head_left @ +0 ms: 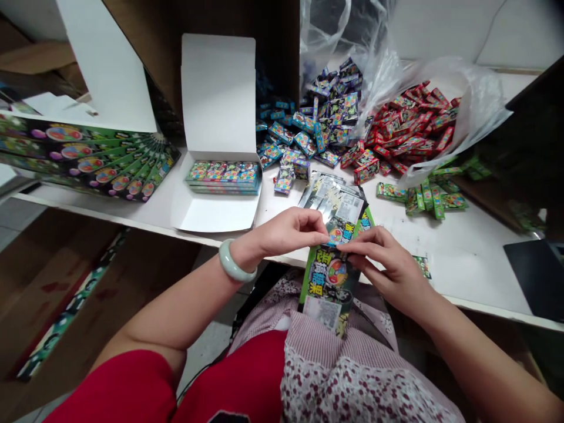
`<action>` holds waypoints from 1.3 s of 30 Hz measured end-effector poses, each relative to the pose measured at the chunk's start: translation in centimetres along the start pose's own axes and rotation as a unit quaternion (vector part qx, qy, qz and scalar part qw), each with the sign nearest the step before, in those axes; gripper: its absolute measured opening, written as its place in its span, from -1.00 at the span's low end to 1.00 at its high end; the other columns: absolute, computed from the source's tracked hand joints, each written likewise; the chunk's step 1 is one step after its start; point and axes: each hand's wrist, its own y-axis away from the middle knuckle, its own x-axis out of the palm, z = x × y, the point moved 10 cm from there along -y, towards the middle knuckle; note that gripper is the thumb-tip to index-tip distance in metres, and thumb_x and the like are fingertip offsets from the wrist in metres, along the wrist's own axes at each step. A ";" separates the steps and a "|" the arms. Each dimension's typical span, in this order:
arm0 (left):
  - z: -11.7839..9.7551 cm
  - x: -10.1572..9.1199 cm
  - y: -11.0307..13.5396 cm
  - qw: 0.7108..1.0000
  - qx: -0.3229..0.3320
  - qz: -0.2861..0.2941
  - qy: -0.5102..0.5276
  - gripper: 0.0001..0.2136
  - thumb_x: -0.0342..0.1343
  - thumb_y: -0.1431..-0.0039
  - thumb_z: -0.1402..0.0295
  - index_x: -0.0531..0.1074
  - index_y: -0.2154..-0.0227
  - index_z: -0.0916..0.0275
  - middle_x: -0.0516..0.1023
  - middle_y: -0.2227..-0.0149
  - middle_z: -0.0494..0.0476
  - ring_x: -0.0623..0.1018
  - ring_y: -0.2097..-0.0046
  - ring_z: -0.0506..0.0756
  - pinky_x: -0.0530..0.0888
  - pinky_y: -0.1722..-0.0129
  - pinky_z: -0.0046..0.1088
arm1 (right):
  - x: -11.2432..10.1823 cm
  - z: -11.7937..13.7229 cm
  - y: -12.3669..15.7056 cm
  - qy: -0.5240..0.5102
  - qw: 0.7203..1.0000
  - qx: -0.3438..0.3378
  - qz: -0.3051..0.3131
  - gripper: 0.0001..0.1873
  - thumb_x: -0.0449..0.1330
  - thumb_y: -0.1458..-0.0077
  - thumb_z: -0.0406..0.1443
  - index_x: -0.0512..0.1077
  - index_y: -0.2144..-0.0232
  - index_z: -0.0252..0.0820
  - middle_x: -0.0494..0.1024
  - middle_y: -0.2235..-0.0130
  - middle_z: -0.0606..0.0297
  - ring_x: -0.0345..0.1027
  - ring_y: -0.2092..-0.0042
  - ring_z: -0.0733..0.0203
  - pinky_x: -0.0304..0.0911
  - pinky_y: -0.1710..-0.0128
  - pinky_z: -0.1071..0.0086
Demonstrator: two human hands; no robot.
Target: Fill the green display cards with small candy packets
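A black and green printed candy pouch [328, 276] hangs over the table's front edge toward my lap. My left hand [295, 230] is closed, with thumb and forefinger pinching at the pouch's top edge. Opposite it, my right hand [388, 261] pinches at the same edge, its fingertips close to the left ones. A bit of blue shows between the fingertips; whether it is print or a separate small box I cannot tell. Just behind lies an overlapping stack of similar pouches [337, 200], partly covered by my hands.
An open white box [218, 94] holds stacked small candy boxes [224, 176]. Behind the pouches are piles of blue boxes [279, 134], purple boxes [339, 106] and red boxes [412, 129], some within clear plastic bags [478, 97]. Green boxes [434, 197] lie right; fanned printed cartons [101, 155] stand left.
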 end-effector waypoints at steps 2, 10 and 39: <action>-0.4 0.0 0.3 1.000 0.011 -0.006 -0.012 -0.87 0.13 -0.13 0.37 0.42 0.44 0.33 0.46 0.41 0.08 0.44 0.34 -0.01 0.39 0.29 -0.43 | -0.1 -0.2 0.1 0.001 1.000 0.006 -0.011 -0.62 0.07 -0.23 -0.43 0.41 0.00 0.10 0.35 0.19 0.25 0.31 0.14 0.21 0.35 0.18 0.28; 0.5 0.0 1.3 0.999 0.010 -0.033 0.036 -0.87 0.21 -0.07 0.35 0.41 0.36 0.30 0.45 0.34 0.05 0.43 0.29 -0.02 0.39 0.24 -0.44 | -0.4 0.2 0.0 0.024 0.999 -0.014 -0.019 -0.55 0.08 -0.22 -0.43 0.37 -0.06 0.16 0.36 0.19 0.24 0.31 0.15 0.19 0.35 0.21 0.28; -1.0 0.4 1.4 0.994 0.084 -0.034 -0.058 -0.90 0.15 -0.17 0.34 0.43 0.31 0.27 0.49 0.26 0.12 0.48 0.19 0.04 0.44 0.15 -0.39 | -0.8 0.1 0.2 0.051 0.998 0.015 -0.033 -0.71 0.10 -0.22 -0.37 0.37 0.02 -0.04 0.42 0.20 0.20 0.34 0.13 0.13 0.34 0.17 0.19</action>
